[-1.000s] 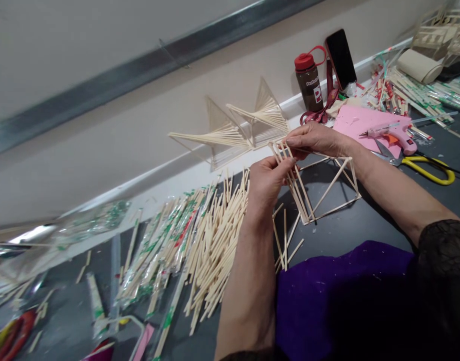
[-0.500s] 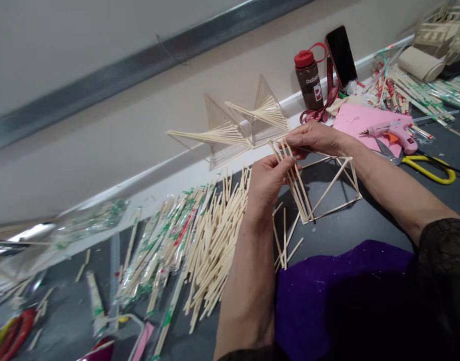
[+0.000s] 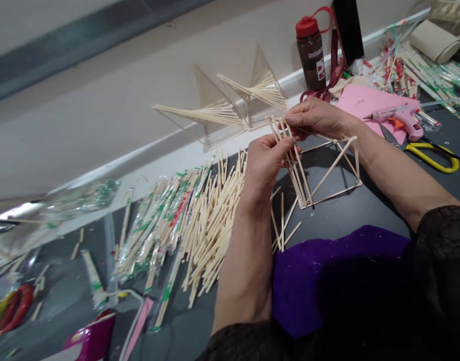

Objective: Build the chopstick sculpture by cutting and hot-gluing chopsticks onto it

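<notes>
Head view showed my left hand (image 3: 260, 161) and right hand (image 3: 320, 118) pinching the stick frame (image 3: 333, 166) before the bottle (image 3: 315, 65); I judged it light, stiff, fragile, best held near joints.

The view has tipped lower, showing more of a magenta object (image 3: 92, 337), possibly a case.
</notes>
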Demonstrator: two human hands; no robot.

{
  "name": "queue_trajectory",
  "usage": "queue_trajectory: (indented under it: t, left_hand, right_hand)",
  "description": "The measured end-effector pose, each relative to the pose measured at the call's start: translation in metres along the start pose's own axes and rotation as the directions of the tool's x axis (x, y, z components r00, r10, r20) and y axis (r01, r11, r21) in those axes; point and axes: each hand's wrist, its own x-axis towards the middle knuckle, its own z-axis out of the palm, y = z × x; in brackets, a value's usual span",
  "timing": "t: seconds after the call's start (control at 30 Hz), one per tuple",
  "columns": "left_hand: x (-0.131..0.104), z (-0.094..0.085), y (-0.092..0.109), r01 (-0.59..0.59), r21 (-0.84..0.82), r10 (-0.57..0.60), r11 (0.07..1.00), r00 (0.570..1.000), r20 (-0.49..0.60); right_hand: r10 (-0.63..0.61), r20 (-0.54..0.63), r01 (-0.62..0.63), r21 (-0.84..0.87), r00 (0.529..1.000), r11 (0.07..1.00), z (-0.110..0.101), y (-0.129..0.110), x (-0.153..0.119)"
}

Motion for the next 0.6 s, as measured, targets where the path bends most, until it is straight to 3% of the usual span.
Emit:
queue_trajectory:
  t: [0.27,0.6]
  left_hand:
    - [0.0,-0.002,-0.002,-0.011,-0.042,0.012,0.999,0.999,0.03]
    - [0.003,-0.005,-0.006,-0.041,-0.031,0.042,0.999,0.997,0.059]
  right_hand:
    - [-0.019,-0.01,0.02,0.012,1.0,1.0,0.0,0.002,0.0]
    - [-0.198,0.138,0.181,0.125,0.971,0.975,-0.01,0.019,0.012]
